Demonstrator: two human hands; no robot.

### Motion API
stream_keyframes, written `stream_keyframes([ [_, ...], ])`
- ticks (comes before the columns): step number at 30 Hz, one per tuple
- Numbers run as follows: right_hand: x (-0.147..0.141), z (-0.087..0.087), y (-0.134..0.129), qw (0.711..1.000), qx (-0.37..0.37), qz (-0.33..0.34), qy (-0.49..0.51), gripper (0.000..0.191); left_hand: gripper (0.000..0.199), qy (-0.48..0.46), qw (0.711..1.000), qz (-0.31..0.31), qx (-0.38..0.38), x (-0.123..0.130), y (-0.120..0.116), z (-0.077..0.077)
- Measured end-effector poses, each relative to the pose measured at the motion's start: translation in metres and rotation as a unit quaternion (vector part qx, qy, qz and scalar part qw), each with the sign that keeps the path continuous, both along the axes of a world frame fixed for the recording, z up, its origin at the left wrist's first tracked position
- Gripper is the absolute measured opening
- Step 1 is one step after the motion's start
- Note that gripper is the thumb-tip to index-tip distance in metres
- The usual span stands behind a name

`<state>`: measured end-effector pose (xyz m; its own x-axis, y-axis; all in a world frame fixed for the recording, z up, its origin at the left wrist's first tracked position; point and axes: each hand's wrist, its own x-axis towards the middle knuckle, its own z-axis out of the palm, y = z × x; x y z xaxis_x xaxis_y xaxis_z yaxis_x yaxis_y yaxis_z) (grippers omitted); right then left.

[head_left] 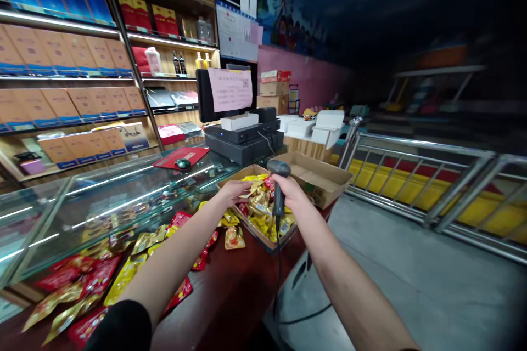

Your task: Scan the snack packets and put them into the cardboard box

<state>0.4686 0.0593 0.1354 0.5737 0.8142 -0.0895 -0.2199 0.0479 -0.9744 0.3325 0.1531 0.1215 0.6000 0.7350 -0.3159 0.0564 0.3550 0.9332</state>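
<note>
A black corded barcode scanner (279, 197) is upright in my right hand (290, 189), whose fingers wrap its upper part. It hangs over a cardboard box (257, 237) filled with gold, yellow and red snack packets (260, 200). My left hand (234, 193) reaches to the left side of that box, its fingers over the packets; whether they grip one is too small to tell. A single small packet (234, 237) lies on the dark red counter just left of the box. More red, gold and yellow packets (127, 279) are heaped along the counter at the left.
Behind the box stand a black monitor (205, 96) with a pink sheet and a cash drawer (242, 151). An open cardboard box (325, 173) is at the right. A glass display case (102, 203) runs along the left. The scanner's cable (280, 269) hangs past the counter edge. Metal railings (411, 175) stand farther right.
</note>
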Motion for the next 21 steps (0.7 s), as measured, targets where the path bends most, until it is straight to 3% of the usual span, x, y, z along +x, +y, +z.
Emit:
stream_keyframes([
  [3, -0.004, 0.004, -0.014, 0.999, 0.009, -0.005, 0.041, 0.012, 0.03, 0.008, 0.999, 0.012, 0.036, -0.02, -0.006, 0.001],
  [6, -0.033, -0.004, -0.023, 0.994, 0.037, 0.069, 0.07, 0.015, 0.039, 0.039, 0.993, 0.025, 0.107, -0.075, -0.015, -0.004],
  [8, -0.063, -0.018, -0.028, 0.987, 0.045, 0.133, 0.081, 0.016, 0.042, 0.079, 0.979, 0.042, 0.181, -0.122, -0.026, -0.012],
  [11, -0.116, -0.044, -0.035, 0.974, 0.023, 0.215, 0.074, 0.019, 0.031, 0.167, 0.937, 0.082, 0.296, -0.189, -0.049, -0.031],
  [14, -0.165, -0.068, -0.036, 0.96, -0.026, 0.273, 0.057, 0.019, 0.021, 0.236, 0.901, 0.104, 0.349, -0.237, -0.078, -0.051],
  [18, -0.208, -0.094, -0.031, 0.939, -0.066, 0.338, -0.004, 0.015, 0.025, 0.305, 0.867, 0.14, 0.367, -0.269, -0.111, -0.076],
  [21, -0.224, -0.111, -0.026, 0.925, -0.084, 0.367, -0.048, 0.013, 0.035, 0.311, 0.868, 0.119, 0.369, -0.278, -0.128, -0.095],
])
